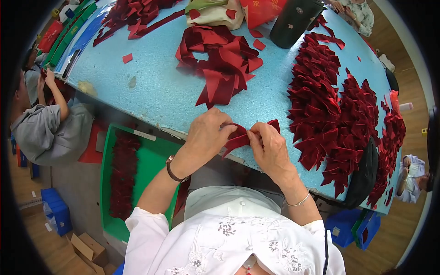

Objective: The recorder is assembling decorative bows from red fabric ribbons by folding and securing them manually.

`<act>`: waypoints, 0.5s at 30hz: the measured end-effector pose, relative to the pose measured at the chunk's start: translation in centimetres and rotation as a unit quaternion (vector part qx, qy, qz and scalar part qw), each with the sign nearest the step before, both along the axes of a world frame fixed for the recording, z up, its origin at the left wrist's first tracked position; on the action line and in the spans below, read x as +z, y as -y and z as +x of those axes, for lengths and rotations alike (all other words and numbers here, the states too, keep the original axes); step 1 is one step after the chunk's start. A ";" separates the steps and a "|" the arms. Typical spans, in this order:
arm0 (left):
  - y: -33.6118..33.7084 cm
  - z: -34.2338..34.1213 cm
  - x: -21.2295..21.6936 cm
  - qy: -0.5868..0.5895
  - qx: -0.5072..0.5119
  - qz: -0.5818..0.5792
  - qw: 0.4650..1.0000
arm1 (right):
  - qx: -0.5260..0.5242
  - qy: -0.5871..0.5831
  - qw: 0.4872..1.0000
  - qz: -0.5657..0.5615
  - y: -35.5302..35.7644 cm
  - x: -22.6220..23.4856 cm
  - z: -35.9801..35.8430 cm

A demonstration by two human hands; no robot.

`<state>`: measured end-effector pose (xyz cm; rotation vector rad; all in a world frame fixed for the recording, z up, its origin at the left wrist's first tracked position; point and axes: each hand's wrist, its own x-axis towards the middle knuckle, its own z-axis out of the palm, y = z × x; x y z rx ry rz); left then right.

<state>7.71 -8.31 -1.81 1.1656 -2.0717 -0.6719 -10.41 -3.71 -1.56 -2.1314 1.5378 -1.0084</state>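
Observation:
Between my two hands, at the near edge of the blue table, is a piece of dark red velvet ribbon (238, 138). My left hand (211, 130) pinches its left side between thumb and fingers. With thumb and forefinger, my right hand (269, 145) grips the ribbon near its middle, and a pointed end sticks up behind the knuckles. Just beyond my hands lies a loose heap of red ribbon pieces (220, 64) with notched ends. To the right, dense rows of folded red ribbon bows (314, 101) run away from me.
A dark cylindrical flask (295, 23) and a pale cloth bag (215, 13) stand at the far side. Below the table's left edge, a green crate (151, 160) holds a row of red bows. A person in grey (55, 128) sits at left; others are at right. A black pouch (364, 176) hangs over the right edge.

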 end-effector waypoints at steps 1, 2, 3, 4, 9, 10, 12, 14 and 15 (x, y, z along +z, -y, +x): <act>0.2 -0.1 0.4 -0.020 -0.004 0.046 0.999 | 0.002 -0.011 1.000 0.002 0.1 0.0 0.0; 0.4 -0.2 0.7 -0.040 -0.007 0.092 0.995 | 0.001 -0.011 1.000 0.005 0.2 0.0 -0.1; 0.6 -0.3 0.8 -0.060 -0.010 0.137 0.989 | 0.003 -0.015 1.000 0.013 0.3 0.0 -0.1; 0.7 -0.5 0.6 -0.060 -0.010 0.141 0.988 | 0.004 -0.019 1.000 0.020 0.4 0.0 -0.2; 1.5 -0.9 0.2 -0.060 -0.008 0.105 0.993 | 0.024 -0.040 0.999 0.018 0.8 0.1 -0.3; 1.6 -0.9 0.1 -0.061 -0.009 0.109 0.992 | 0.023 -0.038 0.999 0.020 0.8 0.2 -0.3; 1.7 -0.9 0.0 -0.060 -0.010 0.115 0.991 | 0.027 -0.046 0.998 0.015 0.8 0.2 -0.2; 1.7 -0.9 -0.3 -0.074 -0.004 0.125 0.989 | 0.029 -0.048 0.998 0.015 0.9 0.2 -0.2; 1.7 -0.9 -0.3 -0.080 0.000 0.129 0.988 | 0.027 -0.044 0.999 0.015 0.9 0.1 -0.2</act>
